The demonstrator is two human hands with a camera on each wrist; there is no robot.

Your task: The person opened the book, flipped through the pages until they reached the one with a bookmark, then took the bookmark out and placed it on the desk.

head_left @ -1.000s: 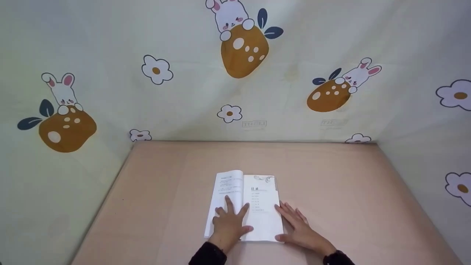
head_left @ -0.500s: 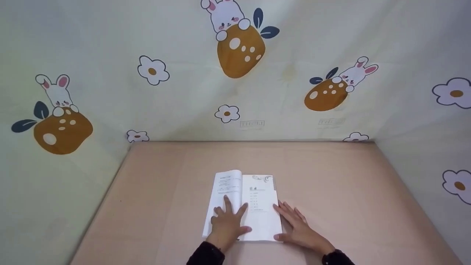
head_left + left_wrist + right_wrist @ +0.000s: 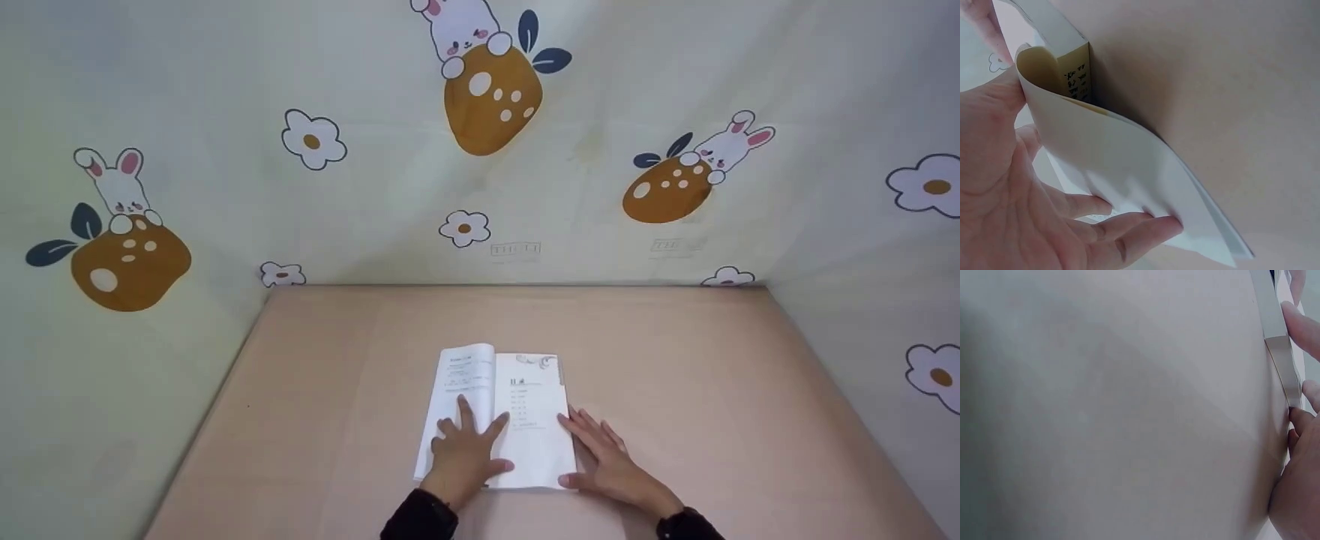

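Observation:
An open book point(image 3: 532, 457) lies on the table, its right page showing a short printed list and a grey ornament at the top corner. The left page point(image 3: 1123, 157) bulges up at the spine, as the left wrist view shows. My left hand point(image 3: 460, 457) rests across the left page and the fold with spread fingers, its thumb over the right page. At the book's right edge, my right hand point(image 3: 619, 472) touches the side with its fingers, and its thumb lies at the lower corner. In the right wrist view the right hand point(image 3: 1303, 478) is partly cut off beside the book's thick edge.
The table point(image 3: 337, 390) has a pinkish-beige top. Pale cloth walls point(image 3: 375, 202) printed with rabbits, orange fruit and flowers stand behind it and at both sides. Dark sleeves point(image 3: 420, 516) cover both wrists.
The head view has shifted slightly. Both hands stay in the same places on the book, and the book lies open at the same pages.

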